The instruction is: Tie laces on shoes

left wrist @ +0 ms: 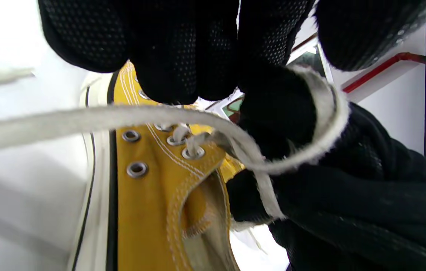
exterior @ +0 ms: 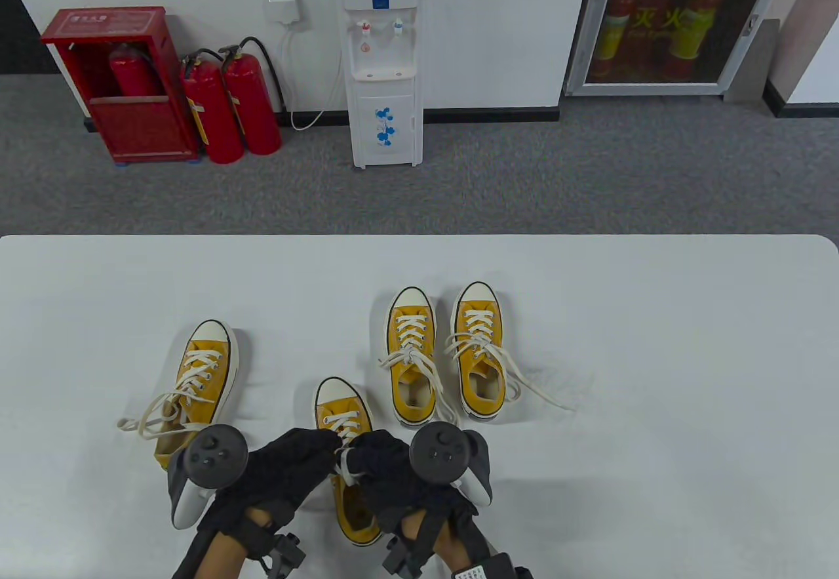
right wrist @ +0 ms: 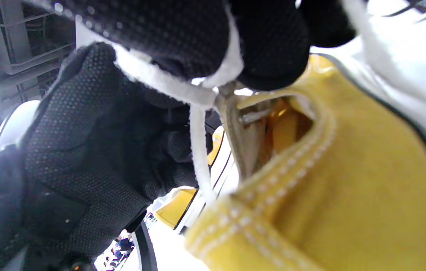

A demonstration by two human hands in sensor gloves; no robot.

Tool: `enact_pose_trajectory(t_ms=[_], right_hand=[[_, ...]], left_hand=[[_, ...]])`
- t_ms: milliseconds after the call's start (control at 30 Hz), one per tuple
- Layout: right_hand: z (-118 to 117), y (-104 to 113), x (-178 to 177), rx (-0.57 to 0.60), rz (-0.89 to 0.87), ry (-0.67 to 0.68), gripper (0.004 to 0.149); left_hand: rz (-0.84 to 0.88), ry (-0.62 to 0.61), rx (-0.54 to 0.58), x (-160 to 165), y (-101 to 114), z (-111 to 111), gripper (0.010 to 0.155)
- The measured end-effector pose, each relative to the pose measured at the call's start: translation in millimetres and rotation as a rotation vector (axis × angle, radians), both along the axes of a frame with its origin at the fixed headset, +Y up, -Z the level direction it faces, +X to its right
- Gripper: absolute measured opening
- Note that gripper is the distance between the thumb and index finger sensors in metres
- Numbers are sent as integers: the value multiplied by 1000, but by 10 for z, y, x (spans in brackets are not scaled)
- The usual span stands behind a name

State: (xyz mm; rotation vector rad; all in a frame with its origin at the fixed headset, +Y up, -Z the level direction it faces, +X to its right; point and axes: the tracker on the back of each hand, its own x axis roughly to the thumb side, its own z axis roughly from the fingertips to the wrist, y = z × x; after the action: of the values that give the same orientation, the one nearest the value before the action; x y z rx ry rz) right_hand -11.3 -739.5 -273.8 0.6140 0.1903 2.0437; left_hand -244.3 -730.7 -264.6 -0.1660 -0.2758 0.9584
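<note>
Left hand [exterior: 295, 458]: at the counter's near edge, fingers curled over the top eyelets of the nearest sneaker, pinching one strand of its white lace [left wrist: 85, 118]; the strand runs taut out to the side in the left wrist view.
Right hand [exterior: 383, 467]: touching the left hand over the same sneaker, fingers closed on the lace, with a loop [left wrist: 329, 124] wrapped round one fingertip.
Sneaker being tied [exterior: 344, 421]: yellow canvas, white toe cap, toe pointing to the counter's far edge; its heel opening lies between the two wrists.
Crossing point [right wrist: 213, 96]: the strands meet just above the tongue; whether a knot is already cinched there I cannot tell.
Other sneakers: one [exterior: 196, 376] near the counter's left side with laces trailing loose; a pair [exterior: 446, 356] further in toward the counter's middle, laces spread and apparently untied.
Stage, as I judge it: forming the bow on the first shoe.
Risk: the loop round the fingertip could slip off or collapse if the left strand goes slack, undoing the wrap.
Risk: thick gloves dull the feel, so a strand may be pinched wrongly or dropped.
Risk: a hard sideways pull could drag the light sneaker across the counter.
</note>
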Motion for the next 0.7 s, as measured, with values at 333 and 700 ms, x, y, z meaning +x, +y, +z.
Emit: enact_pose_trajectory(t_ms=[333,700], right_hand=[[14,5,-8,36,56,-7,44],[-37,20,51,-9,72,2,46]], left_hand=[[-114,84,113,98,68,56,43],[-184,171,100,-93,66,10,39]])
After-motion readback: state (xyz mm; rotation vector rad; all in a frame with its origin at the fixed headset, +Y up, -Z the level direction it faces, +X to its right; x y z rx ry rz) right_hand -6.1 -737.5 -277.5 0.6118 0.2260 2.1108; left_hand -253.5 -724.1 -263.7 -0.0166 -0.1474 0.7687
